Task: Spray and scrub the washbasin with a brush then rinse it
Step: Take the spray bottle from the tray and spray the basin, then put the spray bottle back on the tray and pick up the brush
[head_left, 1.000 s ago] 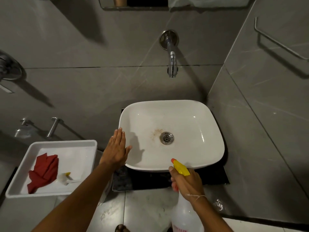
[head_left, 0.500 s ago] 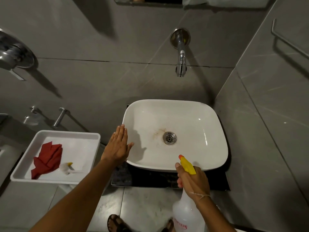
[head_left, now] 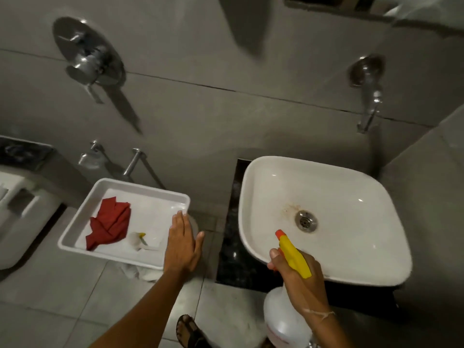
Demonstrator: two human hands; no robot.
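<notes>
The white washbasin (head_left: 351, 197) sits at the right on a black counter, with a brownish stain beside its metal drain (head_left: 305, 221). My right hand (head_left: 298, 277) grips a clear spray bottle (head_left: 283, 320) with a yellow trigger head (head_left: 293, 254), its orange nozzle pointing over the basin's near rim. My left hand (head_left: 182, 243) is flat with fingers apart, holding nothing, over the right edge of a white tray (head_left: 75, 237). In the tray lie a red cloth (head_left: 110, 226) and a small white brush (head_left: 139, 241) with a yellow bit.
A chrome wall tap (head_left: 367, 96) hangs above the basin. A round shower mixer (head_left: 88, 54) and two chrome wall fittings (head_left: 113, 156) are on the grey tiled wall. A white toilet (head_left: 17, 212) stands far left. A sandalled foot (head_left: 190, 332) is on the floor tiles.
The view has swung left. My left hand has left the basin's left rim and moved over to the tray's right edge. My right hand still holds the spray bottle at the basin's near rim.
</notes>
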